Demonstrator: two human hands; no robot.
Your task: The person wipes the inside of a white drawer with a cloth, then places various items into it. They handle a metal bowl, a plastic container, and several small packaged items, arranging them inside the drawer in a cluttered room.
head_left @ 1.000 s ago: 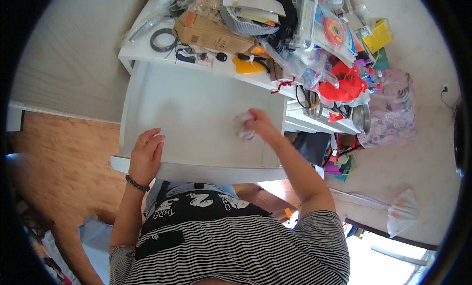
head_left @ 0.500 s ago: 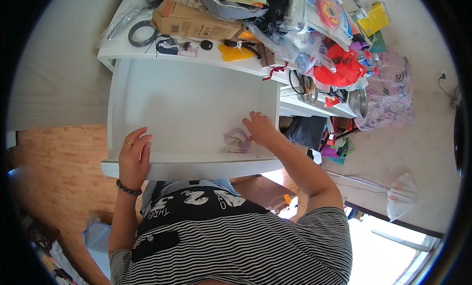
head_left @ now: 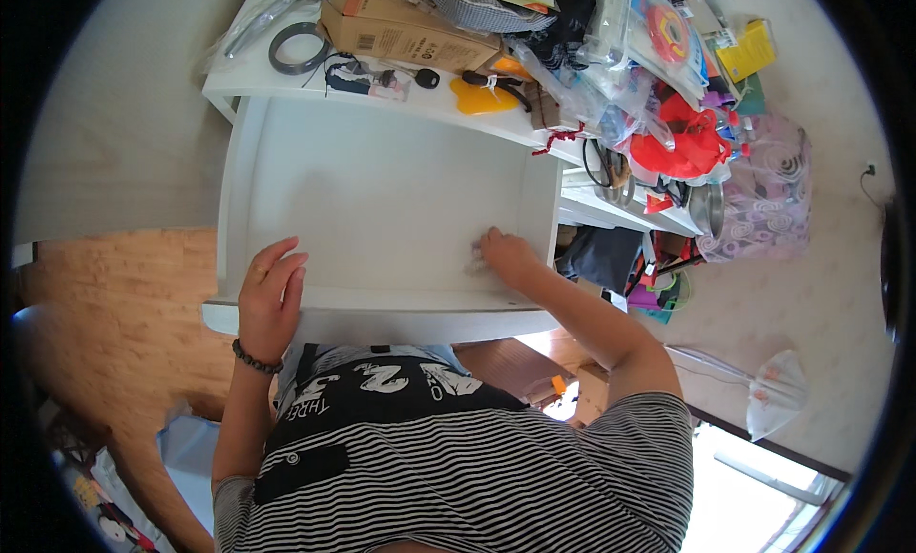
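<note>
Cloth (head_left: 474, 259), pale and crumpled, lies on the drawer (head_left: 372, 200) floor toward the right side, at the left edge of the bent fingers of my right hand (head_left: 510, 259); blur and cover leave me unable to tell whether they grip it or only press. The step in hand looks like wiping; the next stroke calls for flat, even pressure. My left hand (head_left: 270, 300) holds nothing, fingers loosely parted near the front left corner.

Two hands (head_left: 269, 300) (head_left: 512, 262), one drawer (head_left: 382, 200), one cloth (head_left: 474, 260)
</note>
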